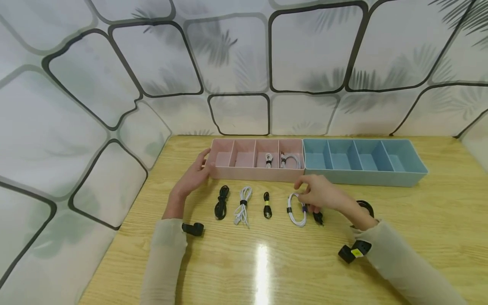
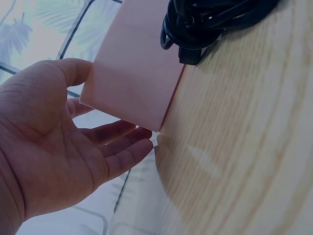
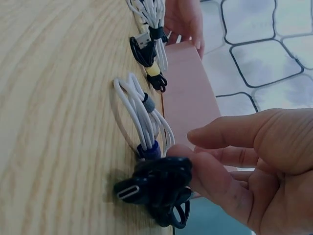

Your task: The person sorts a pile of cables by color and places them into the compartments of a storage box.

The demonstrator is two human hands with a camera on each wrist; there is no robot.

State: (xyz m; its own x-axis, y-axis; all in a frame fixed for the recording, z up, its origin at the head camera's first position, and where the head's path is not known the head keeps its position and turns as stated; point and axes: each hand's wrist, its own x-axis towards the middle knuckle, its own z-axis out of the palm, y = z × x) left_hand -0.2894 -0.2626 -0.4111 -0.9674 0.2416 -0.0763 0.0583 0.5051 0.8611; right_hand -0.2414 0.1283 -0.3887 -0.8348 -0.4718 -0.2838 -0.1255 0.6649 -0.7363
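My left hand (image 1: 192, 176) rests at the left end of the pink divided box (image 1: 259, 174), thumb and fingers spread around its corner. My right hand (image 1: 322, 192) is over the right part of the cable row, loosely bent, with thumb and fingertips apart. Its fingers touch or nearly touch a black bundled cable (image 3: 156, 188) with a USB-C plug; which one I cannot tell. Just left of that cable lies a looped white cable (image 1: 292, 217) with dark ties. A small white cable (image 1: 268, 161) and a coiled white cable (image 1: 292, 159) lie in the box's two right compartments.
A blue divided box (image 1: 366, 178) stands against the pink one's right end. Farther left lie a black cable (image 1: 221, 204), a white bundled cable (image 1: 243, 203) and a short black cable (image 1: 267, 206) with a yellow band. Another black coil (image 1: 367, 206) sits beside my right forearm.
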